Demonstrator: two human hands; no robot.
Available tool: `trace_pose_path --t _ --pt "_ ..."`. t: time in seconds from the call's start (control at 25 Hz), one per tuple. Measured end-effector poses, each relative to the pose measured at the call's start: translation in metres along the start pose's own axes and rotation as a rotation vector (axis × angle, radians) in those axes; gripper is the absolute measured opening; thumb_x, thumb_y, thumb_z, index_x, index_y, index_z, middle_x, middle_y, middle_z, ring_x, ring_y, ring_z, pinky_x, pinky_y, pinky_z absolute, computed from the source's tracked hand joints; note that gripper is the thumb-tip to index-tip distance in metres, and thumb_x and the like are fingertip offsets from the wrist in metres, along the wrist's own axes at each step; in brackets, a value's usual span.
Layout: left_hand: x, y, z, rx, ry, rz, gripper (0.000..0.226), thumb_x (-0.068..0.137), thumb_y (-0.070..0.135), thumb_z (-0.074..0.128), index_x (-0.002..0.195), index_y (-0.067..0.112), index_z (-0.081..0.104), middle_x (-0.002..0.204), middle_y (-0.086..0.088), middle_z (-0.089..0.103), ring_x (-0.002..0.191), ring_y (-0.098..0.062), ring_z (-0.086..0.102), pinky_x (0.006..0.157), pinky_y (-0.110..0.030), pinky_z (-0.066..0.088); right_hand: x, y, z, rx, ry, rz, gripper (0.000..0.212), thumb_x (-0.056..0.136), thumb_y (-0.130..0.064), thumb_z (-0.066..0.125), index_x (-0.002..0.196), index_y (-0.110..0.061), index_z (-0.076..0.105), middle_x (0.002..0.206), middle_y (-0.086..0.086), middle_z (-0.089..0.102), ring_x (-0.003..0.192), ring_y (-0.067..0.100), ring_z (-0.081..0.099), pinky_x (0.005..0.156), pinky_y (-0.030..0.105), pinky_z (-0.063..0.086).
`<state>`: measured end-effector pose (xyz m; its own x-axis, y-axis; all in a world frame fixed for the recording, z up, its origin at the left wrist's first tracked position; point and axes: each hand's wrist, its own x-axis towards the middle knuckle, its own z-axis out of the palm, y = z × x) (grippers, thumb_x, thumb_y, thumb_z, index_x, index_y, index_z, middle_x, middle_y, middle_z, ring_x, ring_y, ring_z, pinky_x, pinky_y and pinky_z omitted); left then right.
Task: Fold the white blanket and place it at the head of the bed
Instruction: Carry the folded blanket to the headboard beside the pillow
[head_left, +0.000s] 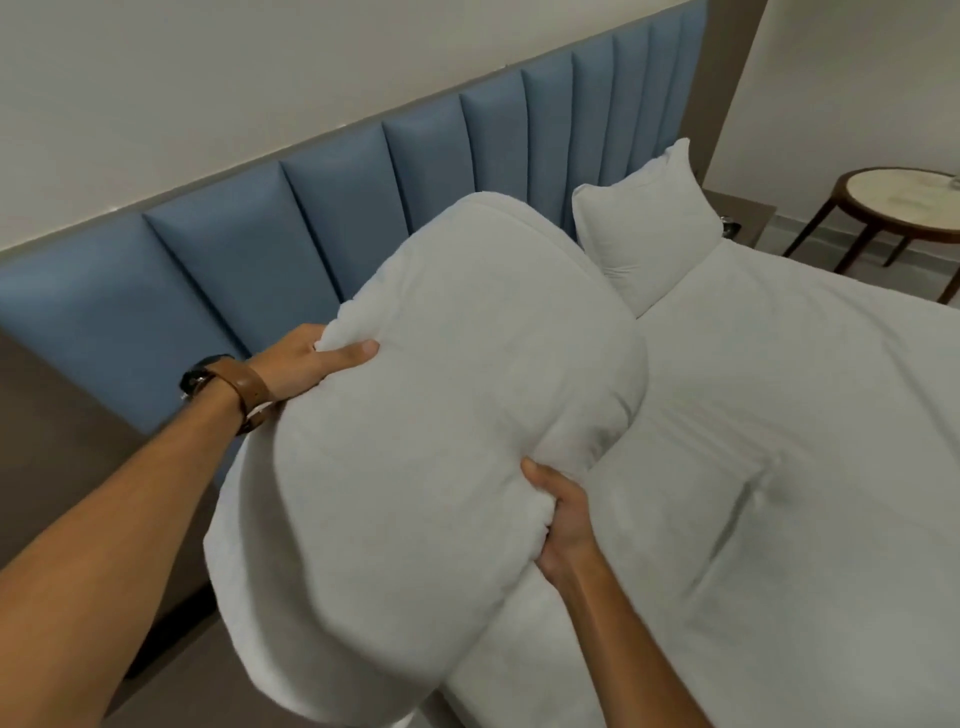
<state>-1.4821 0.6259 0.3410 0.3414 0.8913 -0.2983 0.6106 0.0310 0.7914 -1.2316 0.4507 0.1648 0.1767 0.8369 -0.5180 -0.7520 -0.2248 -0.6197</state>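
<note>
Left hand (306, 364) grips the blanket's (447, 441) upper left edge, thumb laid flat across the top, fingers hidden behind the fabric. Brown-strapped watch (223, 382) on that wrist. Right hand (563, 519) clutches the lower right side, fingers dug into a bunched fold, thumb pointing up.

Blanket is white, folded into a thick bundle, held up between both hands over the bed's (805, 467) near corner at the head end; whether its lower edge touches the mattress cannot be told. Its far end sits in front of the blue padded headboard (249, 249). A white pillow (649, 223) leans against the headboard just beyond. Round table (904, 208) well apart, far right.
</note>
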Motion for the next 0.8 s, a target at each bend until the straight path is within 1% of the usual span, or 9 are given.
trace_pose_path --t 0.16,0.24,0.32,0.4,0.48,0.56,0.64,0.72,0.8 --pt "0.152 -0.050 0.039 -0.027 -0.068 0.047 0.037 0.091 0.055 0.071 0.117 0.028 0.076 0.104 0.010 0.081 0.093 -0.012 0.079 0.083 -0.032 0.059 0.145 0.003 -0.037 0.012 0.080 -0.042 0.049 0.071 -0.011 0.077 0.118 0.004 0.076 0.108 0.022 0.079 0.095 0.040 0.077 0.097 0.050 0.060" --pt "0.218 -0.086 0.080 -0.031 -0.099 0.036 0.037 0.091 0.056 0.071 0.117 0.029 0.075 0.102 0.012 0.080 0.089 -0.009 0.078 0.081 -0.029 0.059 0.191 0.015 -0.072 0.020 0.165 -0.013 0.052 0.071 -0.009 0.079 0.120 0.009 0.074 0.104 0.023 0.078 0.087 0.038 0.078 0.084 0.043 0.065" --pt "0.263 -0.116 0.123 -0.042 -0.109 0.029 0.034 0.095 0.053 0.068 0.116 0.028 0.073 0.101 0.013 0.077 0.087 -0.011 0.075 0.077 -0.030 0.057 0.215 0.026 -0.107 0.033 0.229 0.026 0.052 0.079 -0.018 0.076 0.124 0.008 0.073 0.101 0.022 0.080 0.086 0.035 0.079 0.080 0.040 0.066" --pt "0.297 -0.134 0.160 -0.083 -0.108 0.032 0.032 0.098 0.054 0.063 0.115 0.029 0.072 0.104 0.012 0.075 0.094 -0.015 0.073 0.078 -0.031 0.055 0.237 0.036 -0.141 0.085 0.287 0.008 0.048 0.090 -0.025 0.073 0.130 0.001 0.074 0.115 0.023 0.080 0.106 0.037 0.078 0.098 0.047 0.062" --pt "0.308 -0.142 0.177 -0.129 -0.165 0.012 0.033 0.099 0.059 0.058 0.125 0.040 0.065 0.114 0.022 0.070 0.104 -0.005 0.068 0.082 -0.024 0.051 0.243 0.046 -0.159 0.113 0.362 -0.056 0.046 0.101 -0.036 0.069 0.135 -0.005 0.073 0.132 0.023 0.075 0.123 0.039 0.072 0.113 0.054 0.052" --pt "0.305 -0.158 0.170 -0.130 -0.238 -0.063 0.036 0.098 0.065 0.054 0.132 0.051 0.051 0.122 0.029 0.060 0.110 0.001 0.061 0.089 -0.022 0.046 0.235 0.078 -0.156 0.182 0.357 -0.058 0.054 0.102 -0.057 0.062 0.132 -0.013 0.074 0.129 0.014 0.079 0.117 0.029 0.077 0.111 0.052 0.052" --pt "0.295 -0.181 0.152 -0.076 -0.292 -0.167 0.045 0.094 0.073 0.049 0.135 0.054 0.043 0.132 0.021 0.057 0.121 -0.010 0.057 0.100 -0.032 0.043 0.224 0.130 -0.144 0.150 0.413 0.000 0.080 0.084 -0.078 0.073 0.140 -0.021 0.069 0.142 0.010 0.073 0.131 0.026 0.070 0.120 0.054 0.044" --pt "0.290 -0.201 0.143 -0.022 -0.315 -0.236 0.053 0.089 0.079 0.046 0.135 0.052 0.044 0.132 0.016 0.060 0.126 -0.017 0.058 0.103 -0.037 0.044 0.217 0.174 -0.133 0.090 0.435 -0.021 0.091 0.076 -0.079 0.080 0.148 -0.026 0.064 0.157 0.015 0.060 0.146 0.030 0.057 0.127 0.056 0.037" --pt "0.287 -0.204 0.139 0.010 -0.293 -0.255 0.058 0.083 0.083 0.047 0.129 0.049 0.050 0.120 0.016 0.065 0.120 -0.020 0.063 0.095 -0.035 0.049 0.204 0.172 -0.107 -0.013 0.449 -0.024 0.083 0.081 -0.070 0.078 0.146 -0.019 0.066 0.146 0.013 0.070 0.137 0.032 0.066 0.119 0.055 0.047"
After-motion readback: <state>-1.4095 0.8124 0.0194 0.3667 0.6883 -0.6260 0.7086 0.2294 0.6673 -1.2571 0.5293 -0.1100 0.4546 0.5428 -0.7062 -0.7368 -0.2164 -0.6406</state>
